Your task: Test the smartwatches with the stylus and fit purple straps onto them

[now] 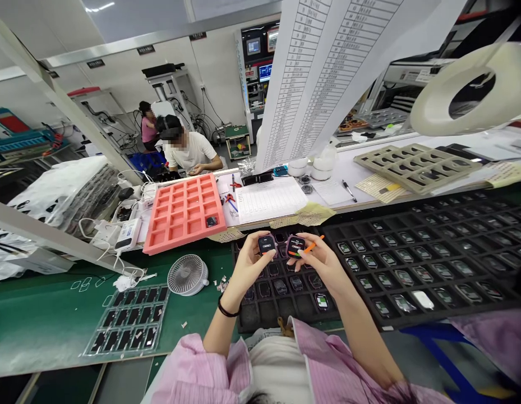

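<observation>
a white top (279, 367) is worn on the torso, and over it a finely striped pink shirt (327, 359) is worn open, its panels parted to either side of the white top. left of and beyond that top, a thin black band (229, 307) is worn at the wrist of the left hand (248, 262). dark hair strands (395, 393) are seen right of the top.
</observation>
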Available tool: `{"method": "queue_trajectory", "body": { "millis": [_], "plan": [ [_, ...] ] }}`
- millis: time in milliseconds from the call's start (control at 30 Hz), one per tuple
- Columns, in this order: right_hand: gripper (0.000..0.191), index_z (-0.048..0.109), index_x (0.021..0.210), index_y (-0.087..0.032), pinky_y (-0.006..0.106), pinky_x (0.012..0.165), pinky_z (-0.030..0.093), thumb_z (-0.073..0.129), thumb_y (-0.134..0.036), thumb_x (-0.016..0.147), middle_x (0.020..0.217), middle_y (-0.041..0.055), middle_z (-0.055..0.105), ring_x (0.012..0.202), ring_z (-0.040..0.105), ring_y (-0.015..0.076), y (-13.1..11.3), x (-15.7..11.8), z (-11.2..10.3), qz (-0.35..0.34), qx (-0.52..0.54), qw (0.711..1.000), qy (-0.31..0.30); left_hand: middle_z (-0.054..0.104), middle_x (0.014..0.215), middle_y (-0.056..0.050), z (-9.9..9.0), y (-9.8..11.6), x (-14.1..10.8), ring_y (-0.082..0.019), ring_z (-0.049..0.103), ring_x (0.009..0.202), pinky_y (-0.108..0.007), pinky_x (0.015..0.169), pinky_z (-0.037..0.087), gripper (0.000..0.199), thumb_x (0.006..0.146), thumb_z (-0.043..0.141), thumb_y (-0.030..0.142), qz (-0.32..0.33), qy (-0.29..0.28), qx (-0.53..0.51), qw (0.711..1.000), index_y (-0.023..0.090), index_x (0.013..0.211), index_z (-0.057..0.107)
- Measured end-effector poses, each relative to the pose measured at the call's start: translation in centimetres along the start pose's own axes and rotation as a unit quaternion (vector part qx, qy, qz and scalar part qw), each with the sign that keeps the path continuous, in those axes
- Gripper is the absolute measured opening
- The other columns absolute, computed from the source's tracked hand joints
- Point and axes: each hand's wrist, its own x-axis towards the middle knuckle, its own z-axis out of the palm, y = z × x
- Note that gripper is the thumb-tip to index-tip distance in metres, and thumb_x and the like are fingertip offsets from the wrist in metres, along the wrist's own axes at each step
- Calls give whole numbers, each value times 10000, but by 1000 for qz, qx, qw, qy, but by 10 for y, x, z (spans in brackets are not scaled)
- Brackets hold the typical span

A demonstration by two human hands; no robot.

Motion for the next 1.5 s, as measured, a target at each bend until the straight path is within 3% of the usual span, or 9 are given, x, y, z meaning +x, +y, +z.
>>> {"method": "queue_trajectory", "body": {
  "millis": [200, 367, 567, 800, 1067, 1200, 1333, 1500],
  "plan": [
    [356, 571, 1082, -233, 310, 524, 523, 691, -378, 781, 817, 14, 635, 602, 662, 174, -5, 1, 2, 21, 13, 999, 33, 556, 965, -47, 0, 2, -1, -63, 446, 602, -168, 446, 322, 415, 875, 531, 477, -17, 2, -2, 1000, 216, 1197, 535],
    [362, 580, 1050, -229, 296, 498, 506, 724, -367, 748, 752, -15, 620, 541, 638, 154, -5, 0, 3, 33, 10, 998, 60, 547, 957, -42, 2, 3, -1, -60, 451, 603, -171, 448, 308, 413, 868, 545, 473, -18, 4, -7, 1000, 213, 1189, 543],
    [294, 590, 1008, -214, 296, 483, 500, 631, -436, 819, 681, -9, 633, 519, 631, 162, -6, 0, 4, 39, 6, 998, 59, 590, 956, -44, 4, 8, -2, -67, 488, 608, -179, 449, 298, 421, 827, 599, 478, -30, 11, -4, 999, 200, 1140, 558],
    [286, 610, 927, -217, 299, 439, 501, 643, -470, 800, 635, -33, 590, 436, 588, 138, -5, 1, 6, 43, -21, 996, 74, 580, 682, -7, 2, 5, -1, -83, 484, 498, -196, 422, 246, 379, 873, 513, 503, -51, 29, 8, 998, 182, 1045, 615],
    [418, 556, 1077, -224, 297, 482, 551, 712, -424, 746, 893, 30, 628, 621, 685, 180, 3, 3, -1, 41, -19, 999, 23, 591, 1030, -73, 2, -4, 1, -107, 562, 698, -189, 484, 365, 452, 845, 588, 417, -20, -2, 1, 1000, 208, 1234, 492],
    [483, 526, 1124, -237, 300, 499, 561, 747, -381, 720, 968, 55, 630, 657, 692, 188, 13, 5, -6, 18, -31, 999, 8, 554, 1161, -97, 2, -8, 1, -135, 591, 837, -223, 647, 465, 502, 814, 642, 359, -5, -11, 5, 1000, 208, 1255, 457],
    [497, 528, 1120, -233, 321, 503, 569, 752, -400, 708, 957, 63, 637, 645, 694, 202, 16, 5, -7, 8, -46, 999, 8, 557, 1176, -97, 4, -4, -1, -150, 586, 879, -280, 768, 493, 473, 816, 641, 361, -1, -6, 18, 1000, 206, 1234, 484],
    [411, 565, 1078, -218, 306, 484, 556, 704, -429, 755, 877, 40, 643, 589, 682, 183, 9, 3, -5, 16, -38, 999, 29, 608, 1081, -84, 7, 3, -3, -141, 572, 828, -248, 688, 481, 351, 848, 581, 420, -13, 6, 27, 1000, 196, 1117, 561]
  ]
}}
